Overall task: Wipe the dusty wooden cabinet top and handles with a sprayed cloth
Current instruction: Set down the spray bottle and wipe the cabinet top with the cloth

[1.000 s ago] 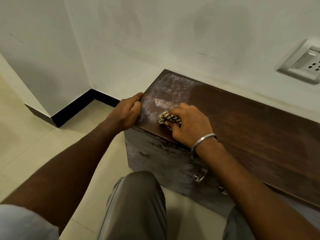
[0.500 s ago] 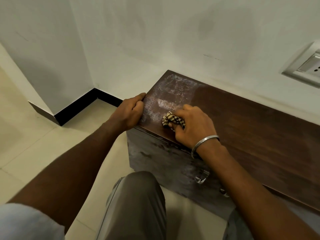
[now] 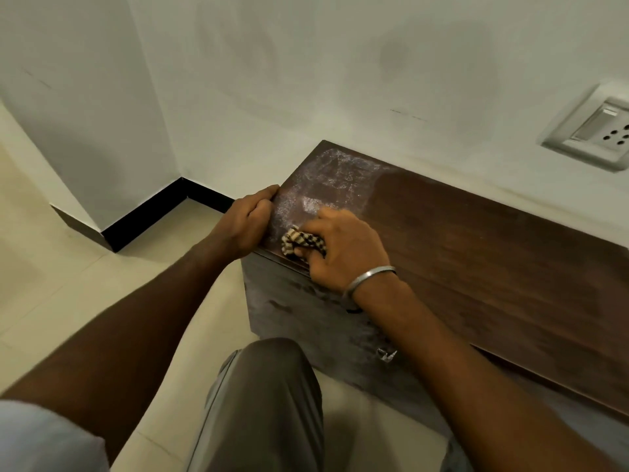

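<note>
The right hand (image 3: 343, 248) bunches the cloth (image 3: 303, 245) against the cabinet top (image 3: 476, 253) near its left end. The left hand (image 3: 243, 223) curls over that end's edge. The dust patch (image 3: 326, 185) lies just beyond the cloth, toward the wall.

The dark brown wooden cabinet top (image 3: 476, 267) shows grain and a dull sheen; its left end is matt under whitish dust. The cabinet's dark front face (image 3: 306, 318) looks smeared, cloudy. The beige-and-black striped woven cloth (image 3: 301, 241) is soft, bunched. The silver metal bangle (image 3: 369, 278) shines; the white plastic socket plate (image 3: 592, 131) is smooth.
</note>
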